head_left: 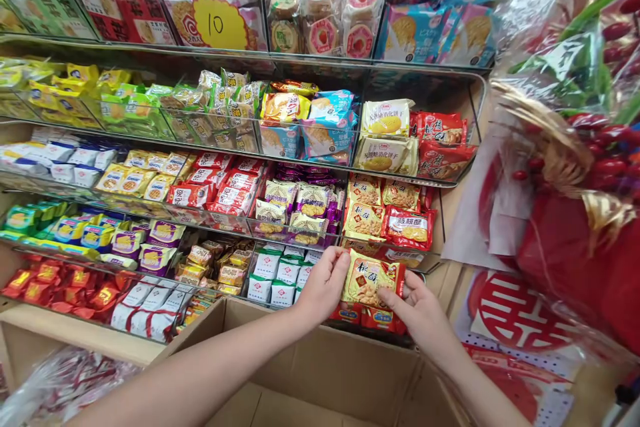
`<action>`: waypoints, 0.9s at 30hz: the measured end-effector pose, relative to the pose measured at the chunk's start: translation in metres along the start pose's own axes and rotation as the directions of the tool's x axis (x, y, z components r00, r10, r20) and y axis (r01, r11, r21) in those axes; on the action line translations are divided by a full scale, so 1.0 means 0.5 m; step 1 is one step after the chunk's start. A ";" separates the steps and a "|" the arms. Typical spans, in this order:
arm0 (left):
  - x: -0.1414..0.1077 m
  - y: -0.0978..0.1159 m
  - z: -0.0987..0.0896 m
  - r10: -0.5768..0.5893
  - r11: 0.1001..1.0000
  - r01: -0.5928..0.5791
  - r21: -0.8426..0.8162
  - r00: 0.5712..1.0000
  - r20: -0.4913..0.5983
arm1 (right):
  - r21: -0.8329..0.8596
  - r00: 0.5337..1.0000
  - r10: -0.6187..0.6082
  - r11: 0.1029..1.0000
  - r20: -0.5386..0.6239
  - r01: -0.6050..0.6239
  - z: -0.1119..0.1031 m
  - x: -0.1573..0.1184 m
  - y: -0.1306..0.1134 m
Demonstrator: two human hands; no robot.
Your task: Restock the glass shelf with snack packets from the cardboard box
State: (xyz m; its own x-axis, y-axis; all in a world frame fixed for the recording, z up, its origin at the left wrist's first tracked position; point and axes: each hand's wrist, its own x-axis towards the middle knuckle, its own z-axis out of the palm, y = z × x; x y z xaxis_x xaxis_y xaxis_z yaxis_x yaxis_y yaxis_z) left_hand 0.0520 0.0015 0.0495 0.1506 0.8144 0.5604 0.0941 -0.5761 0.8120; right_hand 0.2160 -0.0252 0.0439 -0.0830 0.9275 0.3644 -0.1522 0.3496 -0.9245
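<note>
Between my two hands is a gold and red walnut cookie packet [369, 282], its printed face turned toward me. My left hand [326, 278] pinches the packet's left edge with closed fingers. On the other side my right hand [417, 307] grips the right edge, thumb on the front and fingers behind. Just above, a shelf compartment holds matching gold packets [364, 219] and a red walnut cookie packet [409, 228]. Below the held packet, more red packets [383, 319] show partly, covered by it and my hands.
An open cardboard box [345, 367] stands under my forearms. Tiered shelves with clear dividers hold many wrapped snacks, including white-green packets [267, 263]. A yellow price tag [220, 23] hangs on top. A plastic-wrapped red bouquet [575, 213] crowds the right side.
</note>
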 end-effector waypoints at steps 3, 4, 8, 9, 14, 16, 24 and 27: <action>0.006 0.005 -0.027 0.078 0.991 -0.075 0.112 0.997 -0.021 | -0.089 0.995 -0.076 0.994 -0.062 0.070 -0.012 0.038 -0.025; 0.013 0.007 -0.037 0.127 0.979 -0.120 0.165 0.991 -0.034 | -0.127 0.988 -0.117 0.986 -0.101 0.104 -0.018 0.056 -0.037; 0.060 0.016 -0.072 0.382 0.846 -0.346 0.405 0.924 -0.007 | -0.346 0.934 -0.288 0.916 -0.213 0.203 -0.041 0.146 -0.081; 0.076 0.019 -0.077 0.438 0.794 -0.405 0.453 0.898 0.036 | -0.429 0.927 -0.318 0.879 -0.198 0.209 -0.045 0.168 -0.086; 0.142 0.031 -0.071 0.534 0.557 -0.592 0.583 0.793 0.294 | -0.732 0.914 -0.405 0.633 -0.035 0.253 -0.046 0.229 -0.085; 0.158 0.035 -0.061 0.520 0.481 -0.613 0.627 0.775 0.358 | -0.765 0.906 -0.423 0.584 0.000 0.272 -0.043 0.230 -0.080; 0.174 0.032 -0.041 0.425 0.037 -0.528 0.848 0.776 0.465 | -0.946 0.828 -0.534 0.146 0.170 0.289 -0.044 0.214 -0.061; 0.162 0.026 -0.039 0.427 0.037 -0.509 0.860 0.786 0.447 | -0.967 0.832 -0.509 -0.005 0.220 0.253 -0.042 0.208 -0.053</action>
State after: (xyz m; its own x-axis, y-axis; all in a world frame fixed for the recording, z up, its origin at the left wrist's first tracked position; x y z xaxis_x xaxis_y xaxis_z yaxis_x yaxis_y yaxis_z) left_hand 0.0463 0.0614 0.1085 0.5984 0.3629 0.7143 0.7730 -0.4961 -0.3955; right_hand 0.2322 0.0646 0.1041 -0.2086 0.5643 0.7988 0.9325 0.3610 -0.0115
